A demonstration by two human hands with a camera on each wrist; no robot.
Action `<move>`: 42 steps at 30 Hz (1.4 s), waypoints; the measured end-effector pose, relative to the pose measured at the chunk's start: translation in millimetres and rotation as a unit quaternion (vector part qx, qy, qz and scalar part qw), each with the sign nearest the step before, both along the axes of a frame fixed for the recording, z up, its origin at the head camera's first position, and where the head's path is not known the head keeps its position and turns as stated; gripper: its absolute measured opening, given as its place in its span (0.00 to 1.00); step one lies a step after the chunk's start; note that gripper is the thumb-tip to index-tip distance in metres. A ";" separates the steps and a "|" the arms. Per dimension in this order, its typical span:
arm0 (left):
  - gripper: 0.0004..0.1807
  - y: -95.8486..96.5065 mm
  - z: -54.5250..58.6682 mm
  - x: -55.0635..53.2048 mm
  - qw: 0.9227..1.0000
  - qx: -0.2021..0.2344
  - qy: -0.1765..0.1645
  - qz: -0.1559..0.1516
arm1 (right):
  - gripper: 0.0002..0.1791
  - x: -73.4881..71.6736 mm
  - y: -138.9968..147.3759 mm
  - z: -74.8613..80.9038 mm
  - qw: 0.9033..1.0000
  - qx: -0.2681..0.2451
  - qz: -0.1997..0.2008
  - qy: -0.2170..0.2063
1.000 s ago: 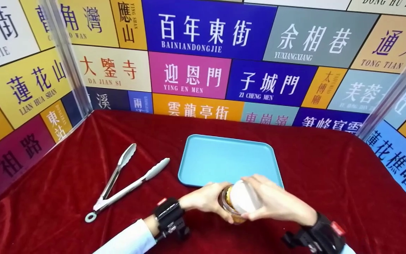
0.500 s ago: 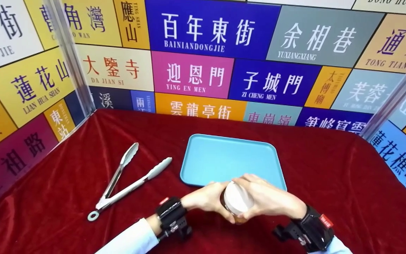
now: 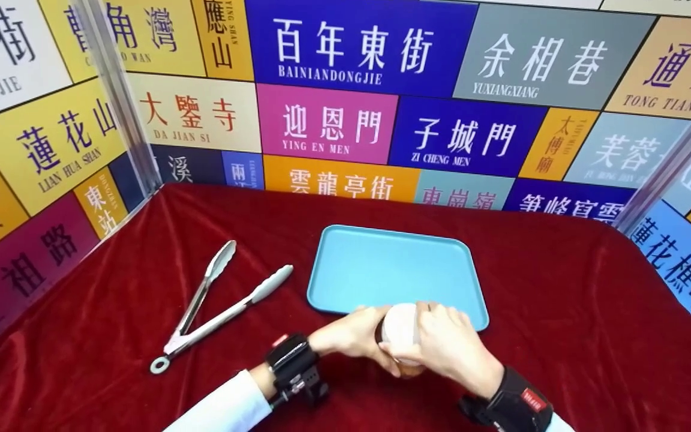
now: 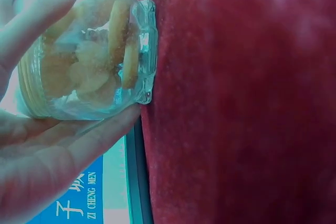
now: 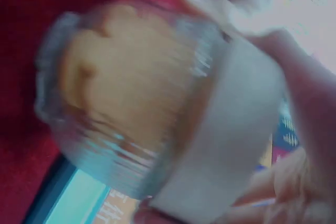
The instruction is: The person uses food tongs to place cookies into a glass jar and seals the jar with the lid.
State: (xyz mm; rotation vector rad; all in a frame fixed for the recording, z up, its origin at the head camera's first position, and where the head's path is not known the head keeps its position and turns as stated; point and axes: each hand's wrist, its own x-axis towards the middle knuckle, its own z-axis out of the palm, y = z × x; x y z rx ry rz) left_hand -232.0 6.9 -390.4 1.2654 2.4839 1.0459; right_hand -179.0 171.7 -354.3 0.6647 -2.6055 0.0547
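My left hand (image 3: 354,336) grips a clear glass jar (image 4: 89,56), thumb on one side and fingers on the other. Pale yellow-brown biscuit-like pieces (image 4: 92,69) show through its glass. A white lid (image 3: 399,327) covers the jar's mouth in the head view, and my right hand (image 3: 456,345) holds that lid by its edge. In the right wrist view, blurred, the lid (image 5: 226,124) sits at the jar's rim with fingers around it. The jar's foot is close over the red cloth.
Just beyond the hands lies a light blue tray (image 3: 393,270) on the red cloth (image 3: 561,288). Metal tongs (image 3: 219,321) with pale tips lie spread on the left. Sign-covered panels (image 3: 327,126) stand behind and at both sides.
The lid was tilted at the jar's right, showing the contents; it has moved left over the mouth. My right hand has turned and shifted on the lid, while my left keeps holding the jar.
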 end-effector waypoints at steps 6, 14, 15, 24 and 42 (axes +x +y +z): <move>0.43 -0.7 2.0 -1.1 1.000 -0.013 -0.003 0.002 | 0.53 -0.8 11.6 20.9 0.980 -0.034 0.073 -0.182; 0.44 0.8 1.1 -0.8 1.000 -0.012 -0.009 0.003 | 0.43 -16.0 25.2 34.3 0.939 -0.018 0.175 -0.295; 0.44 0.8 1.0 -0.7 1.000 -0.010 -0.009 0.003 | 0.41 -16.6 25.0 33.5 0.940 -0.017 0.177 -0.293; 0.43 0.5 1.5 1.3 1.000 -0.009 -0.013 0.013 | 0.33 -11.0 14.0 19.5 0.988 -0.002 0.079 -0.135; 0.48 1.1 2.2 0.6 1.000 -0.014 -0.011 0.007 | 0.40 -14.8 25.0 29.7 0.950 -0.024 0.174 -0.257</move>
